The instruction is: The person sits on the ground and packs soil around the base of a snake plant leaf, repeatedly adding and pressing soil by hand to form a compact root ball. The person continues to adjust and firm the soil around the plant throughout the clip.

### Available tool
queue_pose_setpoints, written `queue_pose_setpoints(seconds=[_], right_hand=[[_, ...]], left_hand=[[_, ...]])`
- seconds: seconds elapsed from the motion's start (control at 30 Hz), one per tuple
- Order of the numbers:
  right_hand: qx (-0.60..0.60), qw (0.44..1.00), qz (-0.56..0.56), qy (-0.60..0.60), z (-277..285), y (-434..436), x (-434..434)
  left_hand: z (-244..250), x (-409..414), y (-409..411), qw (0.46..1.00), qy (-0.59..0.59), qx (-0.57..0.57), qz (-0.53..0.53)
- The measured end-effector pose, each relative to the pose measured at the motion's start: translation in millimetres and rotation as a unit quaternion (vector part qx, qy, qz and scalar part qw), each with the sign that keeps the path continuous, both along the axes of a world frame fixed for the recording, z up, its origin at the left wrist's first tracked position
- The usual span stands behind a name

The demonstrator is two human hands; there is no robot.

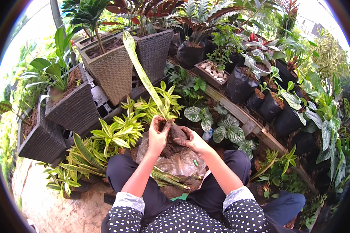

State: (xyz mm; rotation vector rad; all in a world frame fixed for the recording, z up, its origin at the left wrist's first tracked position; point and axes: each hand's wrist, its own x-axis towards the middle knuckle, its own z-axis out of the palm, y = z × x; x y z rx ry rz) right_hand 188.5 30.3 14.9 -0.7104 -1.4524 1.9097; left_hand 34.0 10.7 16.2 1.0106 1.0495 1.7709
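A long, mottled snake plant leaf stands up from between my hands, tilted to the upper left. My left hand pinches its base with soil-covered fingers. Around a small dark soil-filled pouch or root ball at the leaf's foot, my right hand is closed from the right side. Below the hands, a clear plastic sheet bears a heap of dark soil. More snake plant leaves lie between my legs, on the near side of the sheet.
Tall grey textured planters stand at the upper left. Yellow-green leafy plants crowd the left side. A metal rail runs diagonally at right, with black plant bags beyond it. Another person's jeans-clad leg is at the lower right.
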Motion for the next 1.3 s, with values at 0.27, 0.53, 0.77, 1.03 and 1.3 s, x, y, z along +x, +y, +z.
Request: queue_pose_setpoints(seconds=[0.27, 0.53, 0.77, 1.03, 1.3], right_hand=[[0.342, 0.927, -0.079, -0.134, -5.1, -25.5, -21.8], [0.632, 0.680, -0.221, -0.301, -19.0, -33.5, -26.2], [0.575, 0.757, -0.242, -0.194, -25.4, -26.6, -33.5], [0.593, 0.690, -0.313, -0.273, -0.6, -41.9, -28.8], [0.650, 0.664, -0.321, -0.184, -25.6, -56.4, -38.1]], left_hand=[[-25.2, 1.7, 12.1, 0.913, -0.372, -0.050, -0.161], [-12.2, 19.3, 2.6, 0.920, -0.310, -0.219, -0.094], [-36.7, 15.4, 9.2, 0.924, -0.302, -0.187, -0.142], [-18.8, 11.2, 3.2, 0.845, -0.435, -0.169, -0.261], [-81.0, 9.1, 9.2, 0.793, -0.486, -0.172, -0.325]])
